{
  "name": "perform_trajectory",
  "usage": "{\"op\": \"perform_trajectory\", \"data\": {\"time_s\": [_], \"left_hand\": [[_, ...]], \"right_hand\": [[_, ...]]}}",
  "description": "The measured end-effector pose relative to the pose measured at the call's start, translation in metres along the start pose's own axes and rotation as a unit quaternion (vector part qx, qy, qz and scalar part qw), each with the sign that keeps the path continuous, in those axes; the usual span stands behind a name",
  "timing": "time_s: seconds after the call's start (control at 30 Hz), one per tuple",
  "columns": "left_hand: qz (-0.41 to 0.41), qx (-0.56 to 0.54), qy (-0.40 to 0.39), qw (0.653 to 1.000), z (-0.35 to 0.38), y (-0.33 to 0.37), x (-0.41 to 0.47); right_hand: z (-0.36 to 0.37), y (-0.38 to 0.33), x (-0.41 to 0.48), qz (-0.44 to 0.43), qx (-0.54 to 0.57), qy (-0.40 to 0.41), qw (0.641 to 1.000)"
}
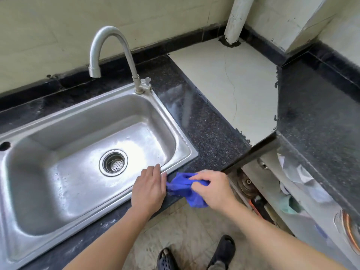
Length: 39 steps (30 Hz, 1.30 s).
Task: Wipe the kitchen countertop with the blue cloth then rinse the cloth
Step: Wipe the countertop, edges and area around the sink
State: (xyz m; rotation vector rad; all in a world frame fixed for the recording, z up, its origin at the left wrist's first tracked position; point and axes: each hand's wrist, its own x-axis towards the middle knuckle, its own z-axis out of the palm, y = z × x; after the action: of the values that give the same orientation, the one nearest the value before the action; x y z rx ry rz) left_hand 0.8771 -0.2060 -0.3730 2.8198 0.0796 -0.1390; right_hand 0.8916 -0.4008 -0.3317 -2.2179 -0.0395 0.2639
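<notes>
Fingers [198,179] of the right hand [212,189] are being curled round the cloth [182,189], which is being pinched into a bunch at the front corner of the counter [204,121], just beside the sink [178,133], with its lower end hanging over the edge. The left hand [149,189] is being laid flat on the sink's front rim, its fingers straight and pressed together, right beside the cloth; whether it is being touched cannot be told. Wiping is being judged as under way or nearly finished: a streaky sheen is being shown on the counter near the tap [129,59], which is being read as a sign of passes already made, though how much of the surface has been covered cannot be told. Rinsing is being judged as not yet begun, since no water is being seen at the tap and the cloth is being kept outside the basin.
</notes>
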Motion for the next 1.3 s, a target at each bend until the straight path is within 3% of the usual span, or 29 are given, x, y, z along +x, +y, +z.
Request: {"op": "perform_trajectory", "data": {"time_s": [0.13,0.27,0.37,0.57,0.73,0.83,0.87,0.97,1.1,1.2,1.3], "left_hand": [[0.054,-0.007,0.017,0.998,-0.013,-0.032,-0.019],[0.014,0.052,0.023,0.998,-0.022,-0.078,-0.053],[-0.002,0.089,0.002,0.996,-0.022,-0.097,-0.067],[-0.002,0.076,-0.027,0.997,-0.024,-0.093,-0.068],[0.000,0.063,-0.029,0.998,-0.027,-0.093,-0.067],[0.004,0.063,-0.026,0.998,-0.027,-0.093,-0.067],[0.005,0.065,-0.026,0.998,-0.027,-0.093,-0.067],[0.013,0.068,-0.029,0.997,-0.029,-0.094,-0.066],[0.015,0.067,-0.024,0.997,-0.027,-0.095,-0.068],[0.017,0.071,-0.015,0.997,-0.024,-0.098,-0.068],[0.021,0.072,0.004,0.997,-0.023,-0.099,-0.069]], "right_hand": [[-0.051,0.005,0.080,0.062,-0.072,0.108,0.990],[-0.016,0.004,0.118,0.059,-0.202,0.061,0.976],[0.025,-0.002,0.081,-0.007,-0.231,0.096,0.968],[0.059,0.004,-0.012,-0.015,-0.205,0.178,0.962],[0.120,-0.051,-0.045,-0.075,-0.134,0.055,0.987],[0.073,-0.045,-0.020,0.058,0.087,0.004,0.995],[0.050,-0.039,-0.009,0.077,0.087,0.018,0.993],[0.001,-0.002,0.025,0.076,-0.083,0.116,0.987],[0.052,0.000,0.008,0.047,-0.240,0.146,0.959],[0.111,-0.018,-0.030,-0.032,-0.233,0.119,0.965],[0.126,-0.035,-0.053,-0.093,-0.158,0.026,0.983]]}}
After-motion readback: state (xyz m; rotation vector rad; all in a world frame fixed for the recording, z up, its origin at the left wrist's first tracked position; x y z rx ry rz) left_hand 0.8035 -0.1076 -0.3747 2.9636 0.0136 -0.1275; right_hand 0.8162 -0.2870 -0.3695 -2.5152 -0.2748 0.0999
